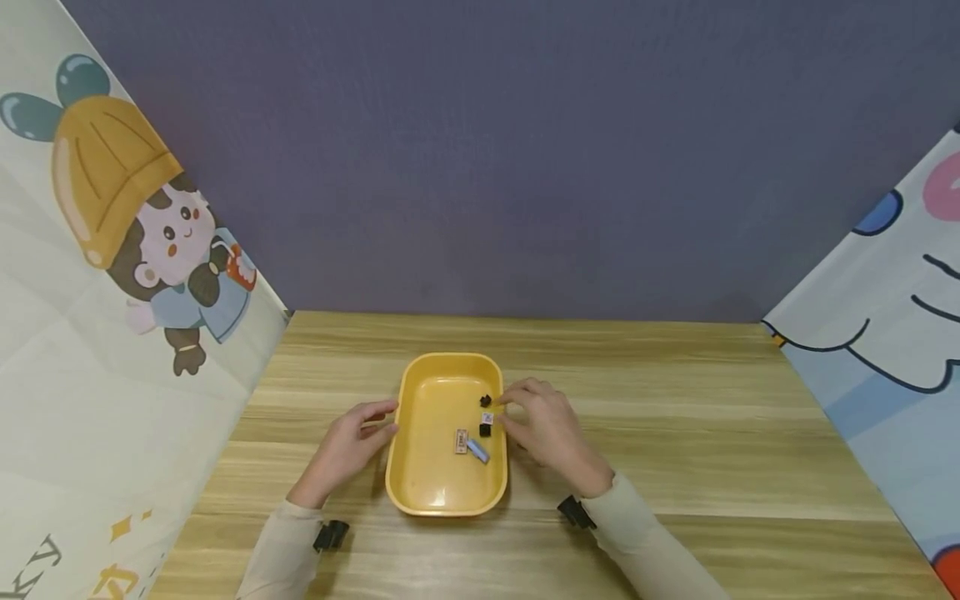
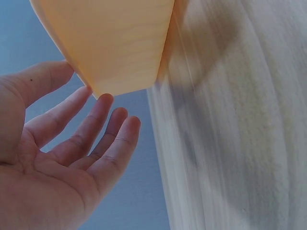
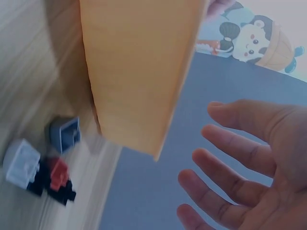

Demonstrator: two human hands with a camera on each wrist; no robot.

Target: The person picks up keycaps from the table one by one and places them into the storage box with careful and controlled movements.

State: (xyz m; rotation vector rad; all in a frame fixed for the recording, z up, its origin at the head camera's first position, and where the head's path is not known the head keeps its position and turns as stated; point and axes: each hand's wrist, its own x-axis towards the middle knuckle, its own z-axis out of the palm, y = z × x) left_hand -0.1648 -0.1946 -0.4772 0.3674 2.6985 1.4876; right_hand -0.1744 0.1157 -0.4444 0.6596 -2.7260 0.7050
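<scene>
A yellow plastic tray lies on the table with my hands on either side. My left hand has its thumb and fingertips at the left rim; in the left wrist view the thumb and index fingertips meet the tray's edge, the other fingers loosely extended. At the right rim is my right hand, fingers spread, nothing between them in the right wrist view. Inside the tray are two small black pieces, a small white printed piece, a tan tile with markings and a short blue bar.
In the right wrist view, a grey hollow keycap-like piece, a white block and a red-and-black piece sit on the wood beside the tray. A dark panel stands behind the wooden table, with printed cloths at both sides.
</scene>
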